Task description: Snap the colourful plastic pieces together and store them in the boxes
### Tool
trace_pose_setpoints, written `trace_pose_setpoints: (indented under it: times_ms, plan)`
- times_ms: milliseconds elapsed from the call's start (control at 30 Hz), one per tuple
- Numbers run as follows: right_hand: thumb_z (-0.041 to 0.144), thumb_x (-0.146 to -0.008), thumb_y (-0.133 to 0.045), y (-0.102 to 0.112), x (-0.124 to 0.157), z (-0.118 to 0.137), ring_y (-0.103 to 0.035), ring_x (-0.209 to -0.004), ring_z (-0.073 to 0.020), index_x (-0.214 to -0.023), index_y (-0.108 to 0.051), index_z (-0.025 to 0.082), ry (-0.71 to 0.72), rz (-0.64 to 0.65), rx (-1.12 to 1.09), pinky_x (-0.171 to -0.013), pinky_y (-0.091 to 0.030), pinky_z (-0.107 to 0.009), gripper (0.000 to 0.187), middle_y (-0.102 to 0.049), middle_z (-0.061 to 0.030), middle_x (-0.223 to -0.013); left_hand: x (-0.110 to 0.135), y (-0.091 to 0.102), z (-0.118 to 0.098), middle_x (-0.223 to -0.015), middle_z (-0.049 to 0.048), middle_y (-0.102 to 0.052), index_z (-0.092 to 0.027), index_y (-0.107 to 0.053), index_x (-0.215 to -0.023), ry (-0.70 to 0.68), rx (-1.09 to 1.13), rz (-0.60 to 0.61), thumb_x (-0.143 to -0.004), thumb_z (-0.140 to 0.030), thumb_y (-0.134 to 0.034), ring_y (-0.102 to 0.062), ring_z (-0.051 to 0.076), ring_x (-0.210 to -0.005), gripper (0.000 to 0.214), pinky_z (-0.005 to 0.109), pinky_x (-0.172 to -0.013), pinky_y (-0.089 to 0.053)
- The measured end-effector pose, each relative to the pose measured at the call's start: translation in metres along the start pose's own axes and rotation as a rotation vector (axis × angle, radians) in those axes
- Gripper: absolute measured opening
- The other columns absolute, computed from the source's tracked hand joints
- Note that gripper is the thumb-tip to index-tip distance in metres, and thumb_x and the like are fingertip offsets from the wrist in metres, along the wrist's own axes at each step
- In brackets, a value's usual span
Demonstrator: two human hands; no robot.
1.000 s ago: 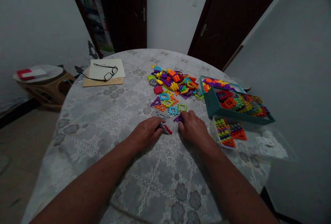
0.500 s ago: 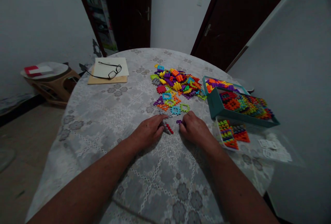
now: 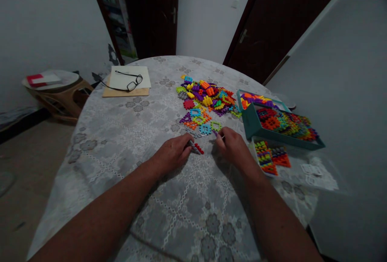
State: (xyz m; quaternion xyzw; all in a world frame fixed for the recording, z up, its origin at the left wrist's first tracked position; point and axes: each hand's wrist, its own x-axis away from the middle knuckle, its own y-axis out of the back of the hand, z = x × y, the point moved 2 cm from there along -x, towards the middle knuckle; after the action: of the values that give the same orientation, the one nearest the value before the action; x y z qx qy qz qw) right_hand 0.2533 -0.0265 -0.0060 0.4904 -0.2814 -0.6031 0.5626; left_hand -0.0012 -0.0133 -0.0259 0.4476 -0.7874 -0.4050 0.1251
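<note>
L hand (image 3: 173,155) sits centre frame, knuckles up on the lace tablecloth (image 3: 121,145), fingertips pinched on a small red piece (image 3: 198,148) w/ a grey bit next to it; the piece lies low on the cloth. R hand (image 3: 235,149) is just right of it, thumb + forefinger closed on a tiny purple piece (image 3: 218,134), lifted slightly off the cloth. The two hands are near each other, not touching. Just above them is a loose pile of coloured pieces (image 3: 205,98): blue, green, orange, yellow, purple. Right of the pile, a teal box (image 3: 252,127) full of more pieces, tilted. Below the box, a clear tray (image 3: 272,157) w/ orange + multicolour sets. Upper left of the table: glasses (image 3: 130,83) on white paper (image 3: 130,74). Far left, a stool (image 3: 60,96) w/ a red-white item (image 3: 42,79) on top.
</note>
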Motion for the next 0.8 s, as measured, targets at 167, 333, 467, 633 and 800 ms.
trace_pose_setpoints:
  times_ms: [167, 333, 467, 633, 800]
  plan:
    - [0.034, -0.104, -0.048, 0.01, -0.003, -0.014, -0.069, -0.083, -0.0238, -0.114, -0.067, 0.023, -0.138, -0.055, -0.051, -0.079, -0.05, -0.033, 0.025, -0.076, -0.0079, -0.095, 0.0, -0.001, 0.001, -0.097, 0.0045, -0.073, -0.025, -0.061, -0.107, -0.017, 0.02, -0.002, -0.102, -0.019, -0.056, -0.07, 0.023, -0.091, 0.01, 0.037, -0.088, -0.054]
    - [0.03, -0.101, -0.048, 0.013, -0.002, -0.025, -0.072, -0.087, -0.0254, -0.151, -0.059, 0.015, -0.164, -0.078, -0.03, -0.084, -0.051, -0.035, 0.053, -0.079, -0.0103, -0.099, -0.001, -0.003, 0.004, -0.1, 0.0039, -0.072, -0.025, -0.063, -0.109, -0.038, 0.03, -0.018, -0.103, -0.019, -0.055, -0.069, 0.022, -0.091, 0.011, 0.037, -0.089, -0.054]
    - [0.029, -0.1, -0.048, 0.014, -0.002, -0.027, -0.071, -0.084, -0.0239, -0.144, -0.067, 0.017, -0.173, -0.067, -0.064, -0.084, -0.051, -0.034, 0.05, -0.078, -0.0082, -0.094, -0.002, -0.003, 0.005, -0.101, 0.0051, -0.072, -0.024, -0.064, -0.109, -0.039, 0.028, -0.021, -0.103, -0.019, -0.057, -0.07, 0.023, -0.095, 0.011, 0.038, -0.092, -0.055]
    - [0.033, -0.097, -0.055, 0.017, -0.002, -0.02, -0.07, -0.083, -0.0223, -0.143, -0.063, 0.021, -0.19, -0.077, -0.254, -0.081, -0.052, -0.033, 0.048, -0.078, -0.0055, -0.096, -0.002, -0.001, 0.003, -0.103, 0.0063, -0.073, -0.024, -0.065, -0.111, -0.029, 0.046, -0.015, -0.102, -0.018, -0.056, -0.071, 0.024, -0.099, 0.014, 0.041, -0.095, -0.056]
    - [0.034, -0.099, -0.06, 0.013, 0.002, 0.008, -0.072, -0.088, -0.0229, -0.118, -0.072, 0.023, -0.09, -0.049, -0.319, -0.085, -0.055, -0.035, 0.026, -0.079, -0.0068, -0.101, -0.002, -0.001, 0.003, -0.112, 0.0066, -0.074, -0.025, -0.066, -0.115, -0.047, 0.048, -0.042, -0.1, -0.017, -0.058, -0.07, 0.024, -0.105, 0.019, 0.042, -0.1, -0.057]
